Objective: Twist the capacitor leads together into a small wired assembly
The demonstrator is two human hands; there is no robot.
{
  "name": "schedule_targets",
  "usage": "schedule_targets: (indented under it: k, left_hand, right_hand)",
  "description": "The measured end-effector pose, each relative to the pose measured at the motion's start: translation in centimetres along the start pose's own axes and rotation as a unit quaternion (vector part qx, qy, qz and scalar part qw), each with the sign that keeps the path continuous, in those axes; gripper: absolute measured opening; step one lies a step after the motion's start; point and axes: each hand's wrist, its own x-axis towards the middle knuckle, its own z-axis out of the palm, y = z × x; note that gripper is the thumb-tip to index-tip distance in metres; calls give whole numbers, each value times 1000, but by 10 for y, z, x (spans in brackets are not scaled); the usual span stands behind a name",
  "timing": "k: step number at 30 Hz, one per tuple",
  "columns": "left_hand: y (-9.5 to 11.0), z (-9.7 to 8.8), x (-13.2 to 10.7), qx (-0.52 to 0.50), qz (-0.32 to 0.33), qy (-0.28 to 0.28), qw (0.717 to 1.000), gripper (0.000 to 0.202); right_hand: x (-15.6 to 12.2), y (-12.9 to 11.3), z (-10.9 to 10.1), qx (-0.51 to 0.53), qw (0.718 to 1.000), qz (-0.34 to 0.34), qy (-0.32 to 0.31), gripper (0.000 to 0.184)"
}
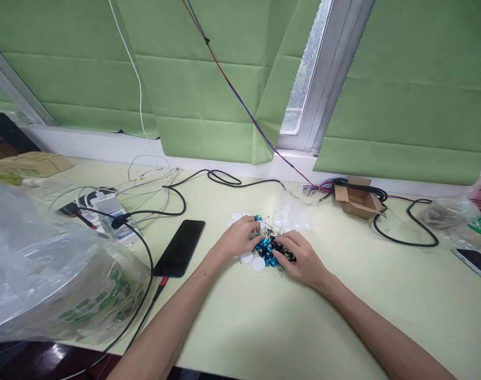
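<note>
A small heap of blue and black capacitors [267,252] with thin wire leads lies on the pale green table [240,316], with white round discs [258,264] scattered around it. My left hand [240,236] rests on the heap's left side, its fingers curled down onto the parts. On the right side my right hand [301,257] has its fingers bent over several black capacitors, touching them. What each hand pinches is hidden under the fingers.
A black phone [180,247] lies left of my hands with a cable plugged in. Large clear plastic bags [46,274] fill the left. Black cables [406,232], a small cardboard box [357,198] and clear bags [291,208] sit behind. Another phone [478,263] is at far right.
</note>
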Motion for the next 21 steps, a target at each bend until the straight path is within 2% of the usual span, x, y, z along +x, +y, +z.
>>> schedule_targets:
  k: [8,13,21]
  left_hand:
    - [-2,7,1,15,-1,-7,1000,23]
    - [-3,6,0,24,-6,-8,1000,33]
    - [-11,4,1,47,-29,-20,998,22]
  right_hand:
    - [1,-3,3,-11,1000,-17,-22,22]
    - [0,-4,5,-21,999,-29,-27,19]
    - [-1,-4,6,-21,998,-43,-36,20]
